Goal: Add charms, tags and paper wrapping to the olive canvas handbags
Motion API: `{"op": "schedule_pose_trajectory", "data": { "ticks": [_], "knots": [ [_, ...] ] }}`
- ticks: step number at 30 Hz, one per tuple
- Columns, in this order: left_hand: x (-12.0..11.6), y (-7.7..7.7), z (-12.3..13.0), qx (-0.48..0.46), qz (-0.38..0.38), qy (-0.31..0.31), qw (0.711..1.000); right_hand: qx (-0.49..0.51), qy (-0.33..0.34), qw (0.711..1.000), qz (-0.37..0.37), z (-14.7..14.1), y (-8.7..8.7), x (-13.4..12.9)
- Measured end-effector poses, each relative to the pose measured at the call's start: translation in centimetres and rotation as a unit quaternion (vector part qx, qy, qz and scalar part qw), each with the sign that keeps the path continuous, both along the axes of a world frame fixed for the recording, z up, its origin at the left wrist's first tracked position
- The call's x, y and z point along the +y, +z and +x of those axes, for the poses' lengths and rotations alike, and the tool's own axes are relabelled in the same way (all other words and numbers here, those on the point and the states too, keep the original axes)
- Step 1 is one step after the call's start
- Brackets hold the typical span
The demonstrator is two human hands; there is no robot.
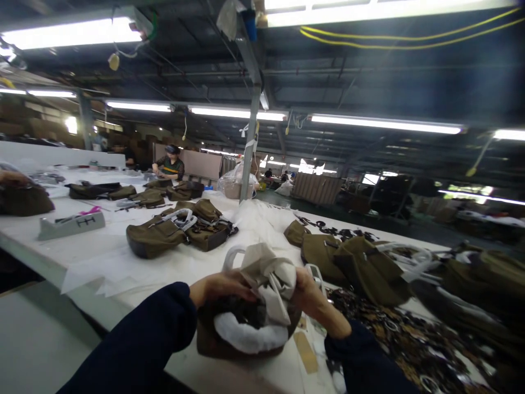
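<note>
A dark olive bag (209, 334) is held upright at the near table edge, its wrapped white handle (250, 335) hanging over the front. Cream lining fabric (266, 268) bulges up out of its opening. My left hand (223, 289) grips the bag's left rim, its fingertips partly hidden at the opening. On the other side, my right hand (309, 293) holds the right rim beside the lining, its fingers mostly hidden behind the fabric. A second pale handle stands up behind the bag.
Olive bags (156, 235) lie on the white table (139, 279), with more bags (369, 268) at right. Small dark straps and fittings (406, 339) cover the right side. A tape dispenser (74, 224) stands left. A metal post (248, 158) rises behind; people work farther back.
</note>
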State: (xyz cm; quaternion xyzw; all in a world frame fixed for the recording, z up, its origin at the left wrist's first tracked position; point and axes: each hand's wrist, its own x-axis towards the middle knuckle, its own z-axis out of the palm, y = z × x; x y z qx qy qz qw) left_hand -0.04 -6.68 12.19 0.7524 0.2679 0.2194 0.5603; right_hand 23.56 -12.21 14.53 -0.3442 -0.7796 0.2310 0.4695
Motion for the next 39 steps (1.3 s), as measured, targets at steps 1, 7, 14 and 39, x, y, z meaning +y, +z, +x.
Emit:
{"op": "schedule_pose_trajectory", "data": {
  "ticks": [1, 7, 14, 39],
  "knots": [
    [-0.1, 0.3, -0.4, -0.028, -0.031, 0.008, 0.999, -0.039, 0.018, 0.999, -0.004, -0.1, 0.4, 0.3],
    [-1.0, 0.8, -1.1, -0.165, -0.193, 0.027, 0.967, -0.389, 0.029, 0.92, -0.037, -2.2, 2.0, 2.9],
    [-1.1, 1.1, -1.2, -0.07, -0.019, 0.082, 0.994, -0.489, -0.015, 0.871, -0.052, -5.4, 0.5, 5.3],
    [-4.0, 2.2, 1.1, 0.161, 0.344, -0.123, 0.917, 0.237, -0.205, 0.936, -0.162, 0.8, -7.7, -1.5]
  ]
}}
